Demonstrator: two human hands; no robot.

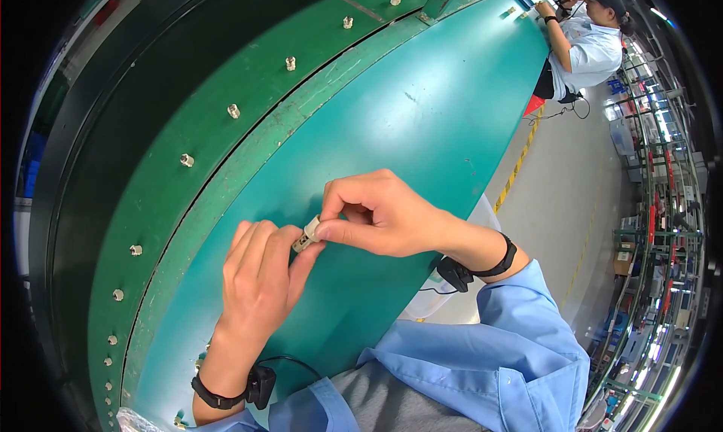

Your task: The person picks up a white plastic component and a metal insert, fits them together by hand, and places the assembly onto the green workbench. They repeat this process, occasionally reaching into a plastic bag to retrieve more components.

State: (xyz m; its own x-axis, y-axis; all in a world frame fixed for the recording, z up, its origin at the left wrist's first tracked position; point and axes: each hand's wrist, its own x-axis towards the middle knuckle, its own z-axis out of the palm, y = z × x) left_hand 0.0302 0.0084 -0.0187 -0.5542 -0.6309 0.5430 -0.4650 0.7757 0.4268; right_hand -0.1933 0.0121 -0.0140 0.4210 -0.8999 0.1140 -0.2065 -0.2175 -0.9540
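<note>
Above the green tabletop point(407, 116), both my hands meet at one small cream cylindrical part point(307, 235) with dark slots in its lower side. It is tilted, its upper end leaning to the right. My left hand point(260, 274) pinches the lower end between thumb and index finger, with the other fingers curled behind. My right hand point(388, 214) is closed on the upper end by thumb and forefinger. What the fingertips cover cannot be seen.
Left of the table runs a green belt point(248, 78) carrying several similar small cream parts point(233, 111) in a spaced line. At the far right a person point(595, 48) in light blue works at the table. A clear plastic bin point(429, 304) stands below the table's right edge.
</note>
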